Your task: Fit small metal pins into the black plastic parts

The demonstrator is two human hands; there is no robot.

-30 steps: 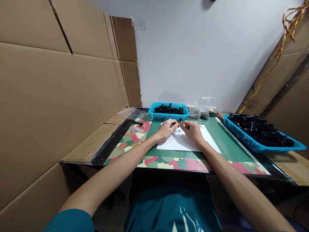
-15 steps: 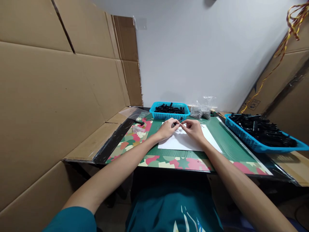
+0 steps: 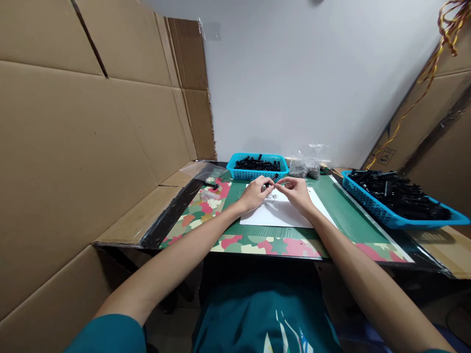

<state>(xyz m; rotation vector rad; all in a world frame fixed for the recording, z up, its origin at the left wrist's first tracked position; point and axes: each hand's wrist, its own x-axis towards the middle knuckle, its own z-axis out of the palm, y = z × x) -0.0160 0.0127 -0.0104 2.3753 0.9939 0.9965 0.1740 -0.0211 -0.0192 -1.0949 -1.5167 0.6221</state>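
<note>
Left hand: at the centre of the frame, the left hand [image 3: 253, 194] is clamped on a small black part [image 3: 271, 181], which shows above the fingers. Its full shape is hidden by the hand.

Right hand: just right of it, the right hand [image 3: 296, 193] has thumb and forefinger drawn together, the fingertips close to the black part. Whether anything sits in this grip cannot be told.

Work surface: both hands are above a white sheet [image 3: 283, 214] lying on a green mat [image 3: 342, 208] with a patterned border, on the bench [image 3: 165, 215]. Tiny loose pieces [image 3: 273, 196] are scattered on the sheet beneath the hands.

Containers: a small blue basket [image 3: 257, 174] holding black parts stands behind the hands. To its right are clear plastic bags [image 3: 306, 169] with small contents. A large blue basket [image 3: 386, 215], heaped with black parts, stands at the right of the frame.

Left of centre: a black item [image 3: 211, 186] lies on the patterned area, with a crumpled clear plastic piece [image 3: 209, 195] just below it.
</note>
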